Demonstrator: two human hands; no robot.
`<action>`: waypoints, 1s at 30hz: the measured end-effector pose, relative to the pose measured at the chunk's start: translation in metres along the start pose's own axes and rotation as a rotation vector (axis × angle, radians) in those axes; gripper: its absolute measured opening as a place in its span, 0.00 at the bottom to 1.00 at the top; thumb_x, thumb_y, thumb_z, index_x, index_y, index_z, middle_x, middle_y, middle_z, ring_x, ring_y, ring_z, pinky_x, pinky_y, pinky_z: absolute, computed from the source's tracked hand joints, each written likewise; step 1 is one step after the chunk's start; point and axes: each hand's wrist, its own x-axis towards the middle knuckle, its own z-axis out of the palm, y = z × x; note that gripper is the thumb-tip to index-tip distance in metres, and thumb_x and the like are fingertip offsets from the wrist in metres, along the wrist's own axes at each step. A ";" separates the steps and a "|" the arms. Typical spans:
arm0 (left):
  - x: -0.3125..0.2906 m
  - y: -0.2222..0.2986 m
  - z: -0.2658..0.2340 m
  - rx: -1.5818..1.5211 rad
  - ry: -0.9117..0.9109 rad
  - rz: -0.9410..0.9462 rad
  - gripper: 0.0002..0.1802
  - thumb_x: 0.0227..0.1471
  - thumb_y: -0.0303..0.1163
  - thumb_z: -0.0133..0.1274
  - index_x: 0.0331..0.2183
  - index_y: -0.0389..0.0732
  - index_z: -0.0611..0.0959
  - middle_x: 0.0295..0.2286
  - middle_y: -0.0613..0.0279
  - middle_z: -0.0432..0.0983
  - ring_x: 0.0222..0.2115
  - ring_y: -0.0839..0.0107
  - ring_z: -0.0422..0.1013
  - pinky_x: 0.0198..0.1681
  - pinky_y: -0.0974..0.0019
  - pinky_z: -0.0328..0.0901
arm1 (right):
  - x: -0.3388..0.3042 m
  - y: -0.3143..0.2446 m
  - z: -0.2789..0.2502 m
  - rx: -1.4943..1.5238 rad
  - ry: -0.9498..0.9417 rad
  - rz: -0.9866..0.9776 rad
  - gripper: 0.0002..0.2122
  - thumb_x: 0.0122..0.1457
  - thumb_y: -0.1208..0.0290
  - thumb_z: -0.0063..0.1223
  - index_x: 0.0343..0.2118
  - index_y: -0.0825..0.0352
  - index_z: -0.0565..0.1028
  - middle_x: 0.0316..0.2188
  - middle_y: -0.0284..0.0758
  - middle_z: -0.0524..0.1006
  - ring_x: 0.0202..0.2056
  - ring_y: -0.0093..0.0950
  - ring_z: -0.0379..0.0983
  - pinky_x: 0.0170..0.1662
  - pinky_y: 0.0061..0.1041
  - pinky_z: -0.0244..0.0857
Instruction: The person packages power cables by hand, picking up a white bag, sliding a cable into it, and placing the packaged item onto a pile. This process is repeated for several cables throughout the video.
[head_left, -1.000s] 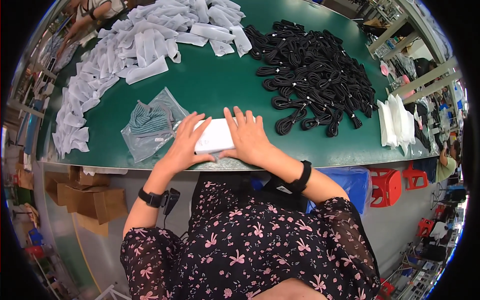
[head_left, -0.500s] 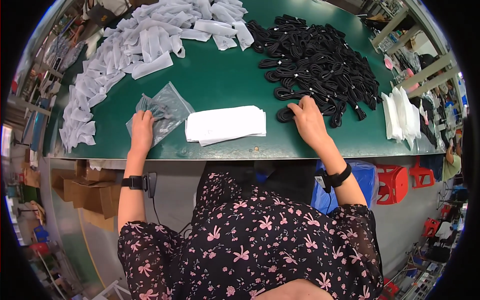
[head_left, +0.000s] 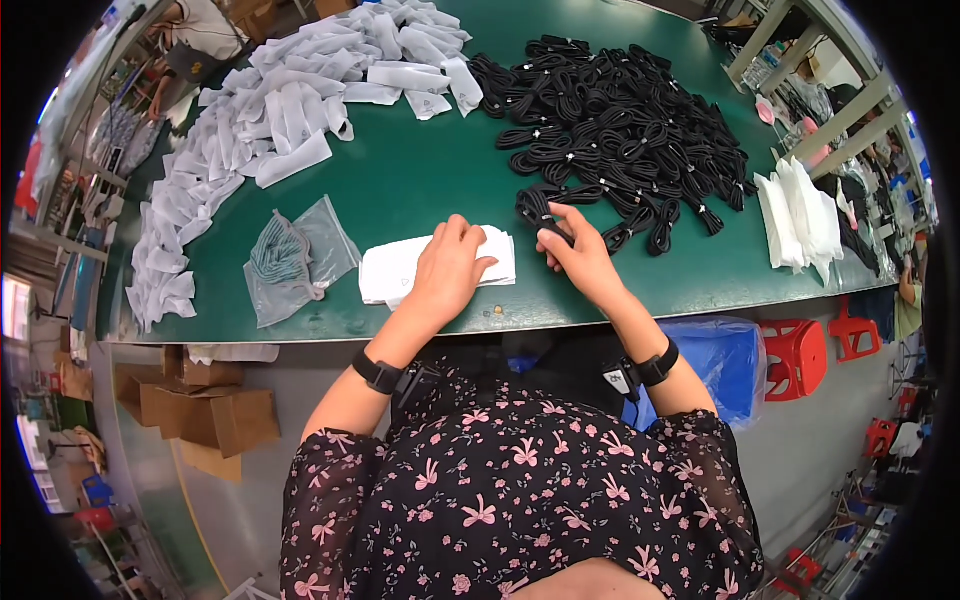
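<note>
Between thumb and fingers my right hand (head_left: 582, 255) holds a coiled black cable (head_left: 536, 207), raised at the near edge of a big heap of black cables (head_left: 640, 125). My left hand (head_left: 450, 265) rests on a stack of flat white bags (head_left: 384, 277), its thumb apart from the fingers and nothing visibly gripped. To the left of that stack lies a clear plastic bag (head_left: 335, 240) with grey-green striped strips (head_left: 280, 250) in it.
A long pile of filled whitish pouches (head_left: 300, 110) curves along the left and back of the green table (head_left: 420, 170). White packets (head_left: 800, 225) lie at its right end. Below stand cardboard boxes (head_left: 225, 410), a blue plastic-lined bin (head_left: 715, 365) and a red stool (head_left: 795, 355).
My left hand has left the clear plastic bag and moved right onto the white stack. My right hand has picked up a coiled cable and drawn it slightly left.
</note>
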 end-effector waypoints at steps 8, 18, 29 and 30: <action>-0.012 -0.005 -0.009 -0.091 -0.008 -0.147 0.06 0.47 0.25 0.59 0.29 0.35 0.78 0.27 0.56 0.71 0.30 0.57 0.71 0.33 0.60 0.67 | -0.011 0.005 0.007 -0.028 -0.016 -0.202 0.18 0.60 0.76 0.52 0.53 0.71 0.69 0.33 0.32 0.75 0.30 0.18 0.69 0.35 0.17 0.65; -0.020 -0.006 -0.018 -0.354 0.041 -0.343 0.03 0.51 0.21 0.56 0.30 0.32 0.78 0.26 0.61 0.74 0.26 0.73 0.69 0.33 0.71 0.66 | -0.020 -0.012 0.014 -0.335 0.032 -0.677 0.20 0.53 0.82 0.56 0.51 0.67 0.75 0.34 0.37 0.75 0.32 0.34 0.73 0.37 0.27 0.67; -0.012 0.007 -0.037 -0.301 0.041 0.029 0.04 0.47 0.18 0.56 0.28 0.34 0.77 0.32 0.58 0.73 0.33 0.64 0.70 0.37 0.67 0.66 | -0.015 -0.020 0.004 -0.471 -0.247 -0.658 0.17 0.54 0.80 0.55 0.48 0.66 0.75 0.33 0.37 0.75 0.31 0.30 0.72 0.35 0.27 0.67; -0.011 0.010 -0.039 -0.302 0.041 0.030 0.04 0.47 0.18 0.56 0.28 0.34 0.77 0.32 0.58 0.73 0.33 0.64 0.70 0.37 0.67 0.66 | -0.013 -0.019 0.003 -0.472 -0.247 -0.657 0.17 0.54 0.80 0.55 0.48 0.66 0.75 0.33 0.37 0.75 0.31 0.30 0.72 0.35 0.27 0.67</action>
